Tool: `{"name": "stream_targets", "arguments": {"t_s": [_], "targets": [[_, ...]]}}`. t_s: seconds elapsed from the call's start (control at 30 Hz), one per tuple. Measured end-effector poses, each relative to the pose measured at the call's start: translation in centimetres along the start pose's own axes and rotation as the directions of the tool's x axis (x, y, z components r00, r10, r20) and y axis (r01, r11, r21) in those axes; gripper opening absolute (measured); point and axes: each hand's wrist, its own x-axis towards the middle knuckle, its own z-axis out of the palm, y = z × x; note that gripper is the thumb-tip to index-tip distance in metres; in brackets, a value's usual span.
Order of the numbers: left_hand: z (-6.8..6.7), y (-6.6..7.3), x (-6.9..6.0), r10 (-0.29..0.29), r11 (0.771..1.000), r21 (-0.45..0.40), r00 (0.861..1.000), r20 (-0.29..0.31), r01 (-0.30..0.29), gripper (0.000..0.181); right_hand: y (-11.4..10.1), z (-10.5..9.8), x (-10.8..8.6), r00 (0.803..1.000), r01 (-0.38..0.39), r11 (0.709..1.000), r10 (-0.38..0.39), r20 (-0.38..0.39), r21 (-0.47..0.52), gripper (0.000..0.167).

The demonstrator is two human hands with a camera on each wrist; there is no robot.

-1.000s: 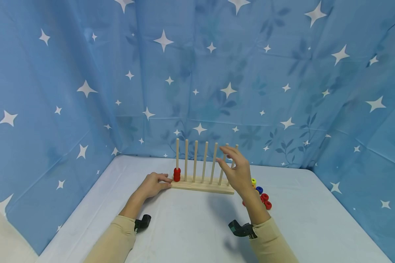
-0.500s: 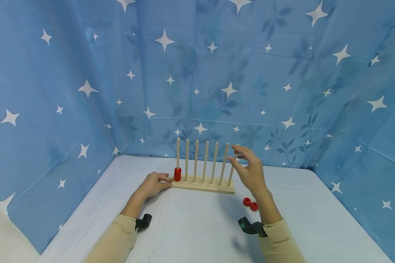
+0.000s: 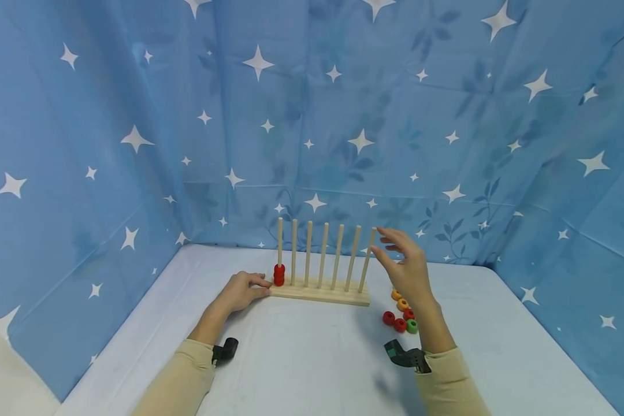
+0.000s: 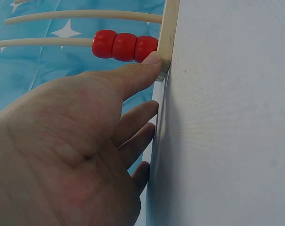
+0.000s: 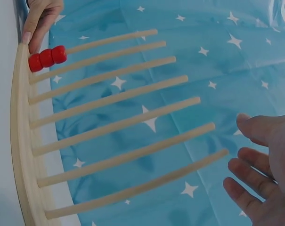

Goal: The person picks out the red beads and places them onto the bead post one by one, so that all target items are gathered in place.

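A wooden peg rack (image 3: pixel 319 294) stands upright on the table, with several thin pegs in a row. Three red beads (image 4: pixel 125 46) are stacked at the bottom of its leftmost peg. My left hand (image 3: pixel 241 292) holds the left end of the base between thumb and forefinger; its other fingers reach toward the tabletop. At the opposite end, my right hand (image 3: pixel 408 268) is raised beside the top of the rightmost peg (image 5: pixel 137 186). Its thumb and fingers are spread, nothing between them, and a gap to the peg shows in the right wrist view.
Loose beads lie on the white table (image 3: pixel 312 358) below the right forearm: red beads (image 3: pixel 400 325), a green bead (image 3: pixel 412 326) and orange beads (image 3: pixel 403 304), partly hidden by that arm. A blue star-patterned curtain (image 3: pixel 312 115) surrounds the table's back and sides.
My right hand has moved rightward along the peg tops, from around the middle-right pegs to the last one. Different loose beads show around its forearm. The left hand and rack have stayed put.
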Motion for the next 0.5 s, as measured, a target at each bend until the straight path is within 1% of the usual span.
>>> {"name": "stream_targets", "arguments": {"t_s": [0.17, 0.3, 0.5], "targets": [[0.0, 0.1, 0.0, 0.003, 1.000, 0.003, 1.000, 0.002, -0.003, 0.018, 0.6, -1.2, -0.1, 0.997, -0.046, 0.999, 0.046, 0.070, -0.005, 0.042], [0.0, 0.1, 0.0, 0.001, 1.000, 0.005, 1.000, -0.001, -0.001, 0.018, 1.4, -2.1, -0.3, 0.986, -0.095, 0.995, 0.097, 0.132, -0.025, 0.038], [0.0, 0.1, -0.1, -0.001, 1.000, 0.011, 1.000, 0.007, 0.001, 0.019, 2.1, -2.8, -0.6, 0.977, -0.115, 0.993, 0.120, 0.175, -0.038, 0.037]]}}
